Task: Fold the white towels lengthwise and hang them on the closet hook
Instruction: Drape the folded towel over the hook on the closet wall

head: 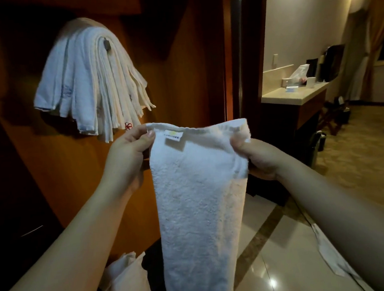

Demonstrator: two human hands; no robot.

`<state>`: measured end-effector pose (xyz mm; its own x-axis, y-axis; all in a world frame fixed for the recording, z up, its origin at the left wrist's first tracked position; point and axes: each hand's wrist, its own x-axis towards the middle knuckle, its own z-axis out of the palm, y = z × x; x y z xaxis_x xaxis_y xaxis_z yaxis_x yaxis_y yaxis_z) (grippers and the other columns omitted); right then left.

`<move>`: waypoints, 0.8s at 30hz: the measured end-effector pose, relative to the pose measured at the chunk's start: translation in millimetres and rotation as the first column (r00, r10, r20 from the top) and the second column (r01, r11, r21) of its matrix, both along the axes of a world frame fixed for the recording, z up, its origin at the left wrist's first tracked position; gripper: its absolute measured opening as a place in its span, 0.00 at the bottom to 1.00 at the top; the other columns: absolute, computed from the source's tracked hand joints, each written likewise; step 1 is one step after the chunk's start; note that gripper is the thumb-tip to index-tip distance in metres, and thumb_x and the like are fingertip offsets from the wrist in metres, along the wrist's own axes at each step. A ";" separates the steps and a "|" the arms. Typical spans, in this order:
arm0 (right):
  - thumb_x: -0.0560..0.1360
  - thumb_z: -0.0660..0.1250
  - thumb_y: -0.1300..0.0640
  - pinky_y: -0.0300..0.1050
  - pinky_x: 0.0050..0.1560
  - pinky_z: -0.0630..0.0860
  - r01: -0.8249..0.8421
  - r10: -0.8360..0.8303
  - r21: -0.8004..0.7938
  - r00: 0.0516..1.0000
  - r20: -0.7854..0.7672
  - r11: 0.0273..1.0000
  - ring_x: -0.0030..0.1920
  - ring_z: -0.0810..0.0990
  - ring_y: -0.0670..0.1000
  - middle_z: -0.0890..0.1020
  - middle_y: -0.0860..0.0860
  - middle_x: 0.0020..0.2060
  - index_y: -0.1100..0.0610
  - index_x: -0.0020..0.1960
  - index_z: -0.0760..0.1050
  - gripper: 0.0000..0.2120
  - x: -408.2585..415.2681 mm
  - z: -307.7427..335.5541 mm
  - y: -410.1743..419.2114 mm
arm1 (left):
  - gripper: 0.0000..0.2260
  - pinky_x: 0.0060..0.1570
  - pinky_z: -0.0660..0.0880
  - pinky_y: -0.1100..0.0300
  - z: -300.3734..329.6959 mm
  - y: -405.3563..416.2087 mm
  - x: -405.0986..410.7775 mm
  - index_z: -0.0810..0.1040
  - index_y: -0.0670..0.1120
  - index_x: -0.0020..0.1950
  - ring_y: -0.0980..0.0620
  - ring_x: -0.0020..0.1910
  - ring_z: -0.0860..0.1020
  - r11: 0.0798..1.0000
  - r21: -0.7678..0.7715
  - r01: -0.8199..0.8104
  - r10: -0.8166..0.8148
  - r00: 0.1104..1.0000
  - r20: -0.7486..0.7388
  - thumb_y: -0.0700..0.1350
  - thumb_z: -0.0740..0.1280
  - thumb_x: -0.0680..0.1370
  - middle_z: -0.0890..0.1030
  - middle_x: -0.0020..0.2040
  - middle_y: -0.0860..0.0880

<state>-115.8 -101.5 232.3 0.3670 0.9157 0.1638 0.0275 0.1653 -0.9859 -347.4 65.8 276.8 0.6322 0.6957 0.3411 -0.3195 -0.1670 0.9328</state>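
Two hands are holding a white towel (198, 190) by its top corners, below and right of the closet hook (106, 45). The left hand (128, 154) and right hand (259, 157) are each pinching a corner. Aligning the edges before folding would probably keep it neat. The hook is mostly hiding under hung towels (91, 79); the towel's bottom is running out of view.

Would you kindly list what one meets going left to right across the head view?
Bundle of white towels on the hook → left hand → held white terry towel → right hand → beige countertop.
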 end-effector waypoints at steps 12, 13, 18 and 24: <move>0.74 0.67 0.34 0.50 0.54 0.82 0.100 -0.107 0.206 0.994 0.021 0.973 0.59 0.84 0.57 0.85 0.55 0.58 0.48 0.57 0.84 0.22 -40.4 22.7 13.1 | 0.16 0.47 0.81 0.53 -13.8 5.1 -19.5 0.83 0.46 0.56 0.45 0.51 0.84 0.970 -0.164 0.179 -0.140 0.964 0.227 0.51 0.74 0.71 0.85 0.53 0.44; 0.73 0.68 0.33 0.49 0.52 0.82 0.099 -0.103 0.190 0.995 0.012 0.977 0.58 0.84 0.57 0.85 0.55 0.56 0.48 0.55 0.85 0.22 -42.8 23.7 15.5 | 0.18 0.48 0.81 0.52 -18.8 4.4 -18.9 0.85 0.49 0.56 0.43 0.55 0.84 0.964 -0.165 0.208 -0.184 0.972 0.148 0.54 0.75 0.68 0.85 0.55 0.44; 0.76 0.66 0.38 0.46 0.47 0.83 0.072 -0.065 0.100 0.996 -0.066 0.992 0.56 0.85 0.57 0.86 0.56 0.55 0.49 0.52 0.86 0.18 -35.6 11.3 16.6 | 0.14 0.48 0.82 0.49 -34.7 13.7 -16.0 0.85 0.47 0.55 0.40 0.58 0.82 0.965 -0.203 0.169 -0.163 0.985 0.046 0.52 0.73 0.72 0.84 0.58 0.40; 0.71 0.72 0.35 0.58 0.58 0.80 0.091 -0.092 -0.011 0.994 -0.063 0.996 0.59 0.83 0.61 0.84 0.59 0.57 0.55 0.58 0.83 0.27 -16.9 -18.4 19.7 | 0.14 0.45 0.82 0.52 -58.8 24.3 -4.9 0.87 0.47 0.52 0.42 0.55 0.84 0.958 -0.249 0.140 -0.141 0.990 0.013 0.49 0.76 0.69 0.85 0.55 0.42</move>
<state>-132.7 -81.8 213.9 0.4590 0.8789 0.1298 -0.0209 0.1567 -0.9874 -352.3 90.1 218.1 0.7307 0.6624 0.1654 -0.3184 0.1164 0.9408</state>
